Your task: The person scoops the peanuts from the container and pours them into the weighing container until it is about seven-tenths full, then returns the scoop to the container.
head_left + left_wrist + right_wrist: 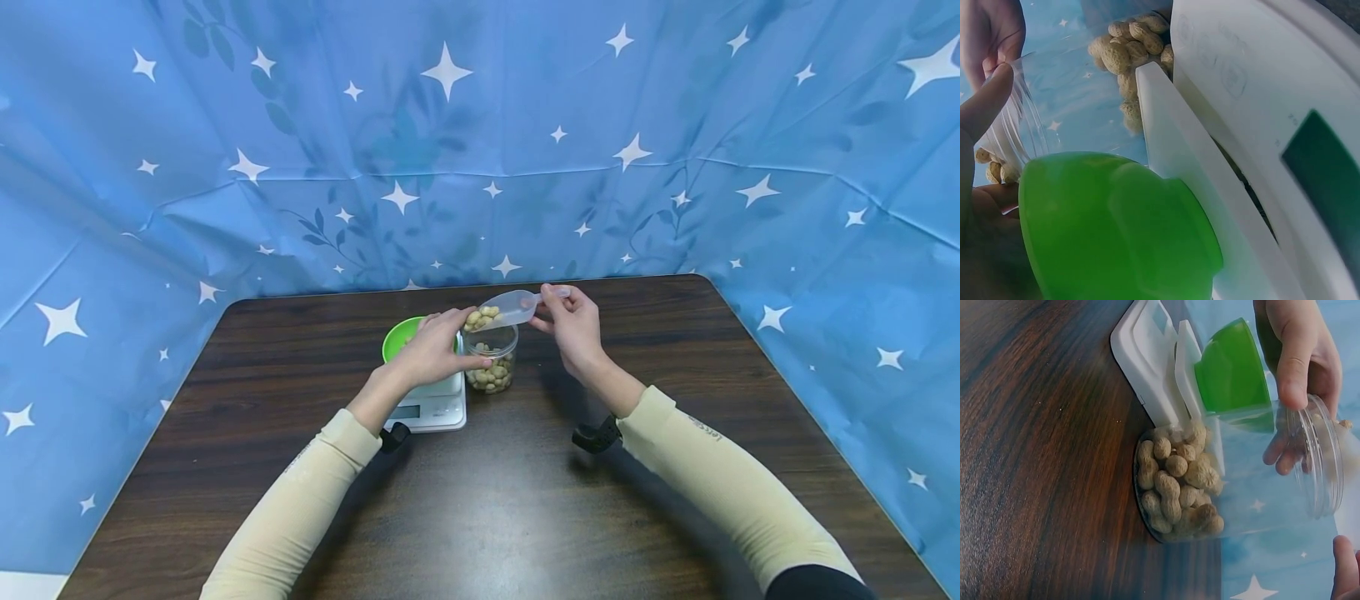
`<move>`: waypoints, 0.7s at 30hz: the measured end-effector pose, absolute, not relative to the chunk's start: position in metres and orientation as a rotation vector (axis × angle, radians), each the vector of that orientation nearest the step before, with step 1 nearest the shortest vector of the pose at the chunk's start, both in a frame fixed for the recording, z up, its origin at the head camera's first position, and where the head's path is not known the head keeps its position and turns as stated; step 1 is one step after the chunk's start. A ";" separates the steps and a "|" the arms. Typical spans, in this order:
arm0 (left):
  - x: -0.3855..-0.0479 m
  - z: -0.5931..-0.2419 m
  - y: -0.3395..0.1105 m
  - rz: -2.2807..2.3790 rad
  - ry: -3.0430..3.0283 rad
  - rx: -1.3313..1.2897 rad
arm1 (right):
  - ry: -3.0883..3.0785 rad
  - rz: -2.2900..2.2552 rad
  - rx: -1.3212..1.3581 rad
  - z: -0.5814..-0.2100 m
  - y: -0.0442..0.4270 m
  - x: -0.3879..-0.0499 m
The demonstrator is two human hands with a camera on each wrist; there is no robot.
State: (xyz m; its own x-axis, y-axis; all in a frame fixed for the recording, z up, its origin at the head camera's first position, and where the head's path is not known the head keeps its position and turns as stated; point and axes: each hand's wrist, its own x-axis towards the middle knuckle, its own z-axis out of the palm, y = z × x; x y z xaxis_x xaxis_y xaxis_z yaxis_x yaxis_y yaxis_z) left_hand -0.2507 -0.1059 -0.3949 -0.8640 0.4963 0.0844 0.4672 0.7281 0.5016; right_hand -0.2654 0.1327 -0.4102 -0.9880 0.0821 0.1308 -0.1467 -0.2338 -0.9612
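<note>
A clear plastic jar (1254, 481) stands upright on the table with peanuts (1175, 481) filling its lower part. My left hand (431, 350) holds the jar near its rim, thumb on the near side and fingers behind. Over the jar's mouth is a translucent scoop (519, 307), whose thin handle my right hand (577, 329) pinches between thumb and fingers. Several peanuts (480, 318) lie toward the scoop's left end, close to my left fingertips. In the right wrist view, only fingertips (1344, 569) of my right hand show at the lower right edge.
Left of the jar, a green bowl (1110, 219) sits on a white kitchen scale (438, 414), partly behind my left hand in the head view. The scale's display (406, 412) faces me. A blue star-patterned cloth (480, 208) hangs behind the dark wooden table (480, 517).
</note>
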 end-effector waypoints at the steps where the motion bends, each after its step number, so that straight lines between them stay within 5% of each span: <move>1: -0.250 -0.395 -0.106 0.808 2.866 0.797 | -1.854 2.349 0.085 -0.410 0.132 -0.265; 21: -0.245 -0.396 -0.109 0.881 2.830 0.708 | -1.763 2.450 0.053 -0.414 0.131 -0.261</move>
